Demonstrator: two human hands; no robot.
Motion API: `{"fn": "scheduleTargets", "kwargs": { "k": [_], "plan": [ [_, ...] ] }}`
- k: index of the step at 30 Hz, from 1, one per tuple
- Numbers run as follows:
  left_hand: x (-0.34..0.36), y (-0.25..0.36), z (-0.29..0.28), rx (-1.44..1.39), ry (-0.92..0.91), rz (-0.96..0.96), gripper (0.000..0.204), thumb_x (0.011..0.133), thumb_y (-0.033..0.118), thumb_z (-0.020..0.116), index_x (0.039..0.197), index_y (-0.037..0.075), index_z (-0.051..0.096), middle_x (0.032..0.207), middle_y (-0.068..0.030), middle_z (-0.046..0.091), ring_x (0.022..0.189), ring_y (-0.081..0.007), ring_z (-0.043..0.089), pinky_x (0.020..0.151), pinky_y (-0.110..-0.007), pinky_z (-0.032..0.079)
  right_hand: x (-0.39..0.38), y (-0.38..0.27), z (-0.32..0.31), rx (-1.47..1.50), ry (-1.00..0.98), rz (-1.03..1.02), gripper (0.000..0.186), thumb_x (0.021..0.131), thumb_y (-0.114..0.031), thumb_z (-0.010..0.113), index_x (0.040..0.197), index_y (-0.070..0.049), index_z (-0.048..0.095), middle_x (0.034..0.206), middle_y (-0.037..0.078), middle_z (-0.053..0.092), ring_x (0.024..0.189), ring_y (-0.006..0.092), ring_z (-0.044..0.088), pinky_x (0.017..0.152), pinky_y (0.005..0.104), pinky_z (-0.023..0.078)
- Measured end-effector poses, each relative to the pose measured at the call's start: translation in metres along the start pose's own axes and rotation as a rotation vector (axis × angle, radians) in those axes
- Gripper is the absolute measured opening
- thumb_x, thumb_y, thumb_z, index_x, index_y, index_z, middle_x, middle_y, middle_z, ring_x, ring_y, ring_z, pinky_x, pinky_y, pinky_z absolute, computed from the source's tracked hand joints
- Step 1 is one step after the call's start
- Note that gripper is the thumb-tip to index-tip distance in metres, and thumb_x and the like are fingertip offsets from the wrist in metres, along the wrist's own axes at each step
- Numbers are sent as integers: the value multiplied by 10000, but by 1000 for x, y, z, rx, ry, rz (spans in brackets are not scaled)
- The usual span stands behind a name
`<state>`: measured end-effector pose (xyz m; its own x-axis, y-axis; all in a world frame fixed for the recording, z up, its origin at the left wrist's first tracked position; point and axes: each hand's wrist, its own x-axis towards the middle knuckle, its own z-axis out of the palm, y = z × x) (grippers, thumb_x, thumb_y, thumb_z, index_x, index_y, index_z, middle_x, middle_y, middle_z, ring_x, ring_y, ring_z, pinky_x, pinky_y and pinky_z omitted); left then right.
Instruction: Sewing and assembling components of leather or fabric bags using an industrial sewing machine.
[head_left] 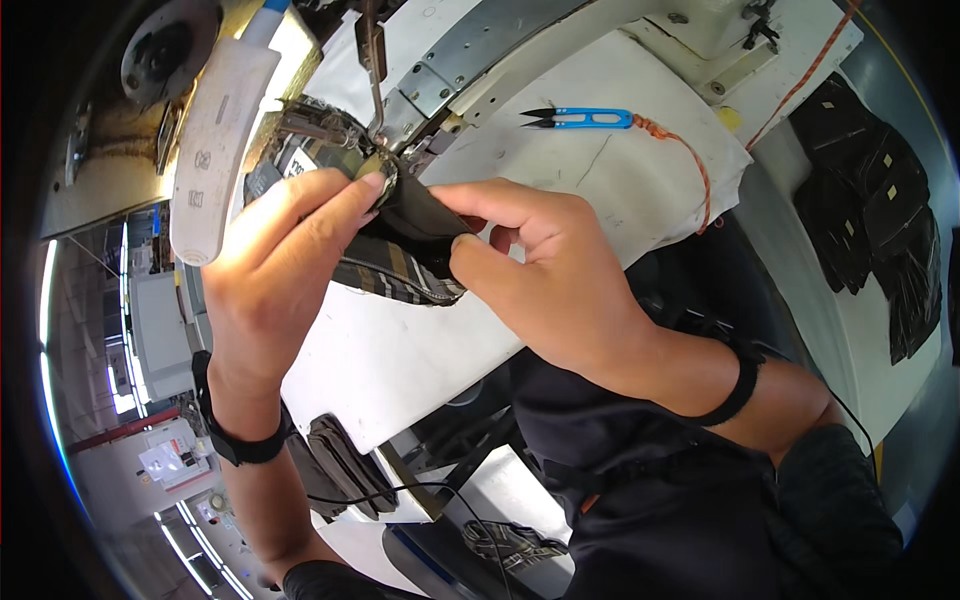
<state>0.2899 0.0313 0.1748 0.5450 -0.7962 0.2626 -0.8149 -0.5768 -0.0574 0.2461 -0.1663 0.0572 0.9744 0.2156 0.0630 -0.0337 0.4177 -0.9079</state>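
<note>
A dark fabric piece (415, 215) with a striped, patterned part lies at the needle area of a sewing machine (372, 70). My left hand (285, 230) pinches the fabric's edge close beside the presser foot, thumb and fingertips together. My right hand (545, 255) grips the dark cloth a little to the right, its fingers partly tucked behind the fold. A white label (298, 162) shows on the fabric above my left hand. The striped portion (400, 275) hangs below, between both hands. What lies under the folds is hidden.
Blue thread snips (580, 118) on an orange cord rest on the white table at the right. Stacked dark cut pieces (870, 210) lie farther right. A whitish curved machine part (215, 150) stands by my left hand. Folded dark fabric (345, 465) sits lower left.
</note>
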Motion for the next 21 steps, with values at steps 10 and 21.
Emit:
{"fn": "scheduleTargets", "kwargs": {
  "k": [10,21],
  "plan": [
    [-6,-2,9,-63,27,-161,303,874,-135,762,1163,-45,777,1014,-122,724,849,-211,696,775,-292,567,15,24,6,171,12,9,393,964,4,605,1341,44,708,964,9,729,714,10,546,602,216,460],
    [7,47,33,133,248,-486,103,932,62,781,1020,9,787,936,-129,754,781,-319,731,717,-361,568,26,19,4,73,-36,16,357,1016,33,616,1363,57,694,1156,35,757,1021,61,663,916,218,533]
  ]
}}
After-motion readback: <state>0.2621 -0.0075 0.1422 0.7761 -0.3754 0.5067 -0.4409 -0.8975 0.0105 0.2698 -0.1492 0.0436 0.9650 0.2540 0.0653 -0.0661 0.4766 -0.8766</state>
